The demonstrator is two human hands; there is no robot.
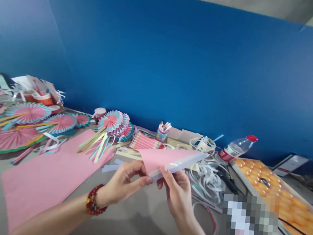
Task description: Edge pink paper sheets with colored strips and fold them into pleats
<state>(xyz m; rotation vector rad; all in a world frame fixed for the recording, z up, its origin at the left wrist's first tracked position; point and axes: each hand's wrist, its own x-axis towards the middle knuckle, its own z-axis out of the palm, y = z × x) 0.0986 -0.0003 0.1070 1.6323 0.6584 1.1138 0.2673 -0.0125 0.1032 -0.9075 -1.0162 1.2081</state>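
Both hands hold a folded pink paper sheet (169,159) above the table. My left hand (125,182), with a red bead bracelet on the wrist, pinches the near corner of the fold. My right hand (177,192) pinches the same corner from the right side. The paper shows a pale underside along its lower edge and points away to the right. A large flat pink sheet (49,177) lies on the table to the left of my left arm.
Pleated pink and teal paper fans (27,121) cover the left of the table, and more fans with strips (111,128) lie in the middle. A cup of pens (162,132), a water bottle (236,148), curled paper strips (206,173) and an orange patterned box (276,193) sit to the right.
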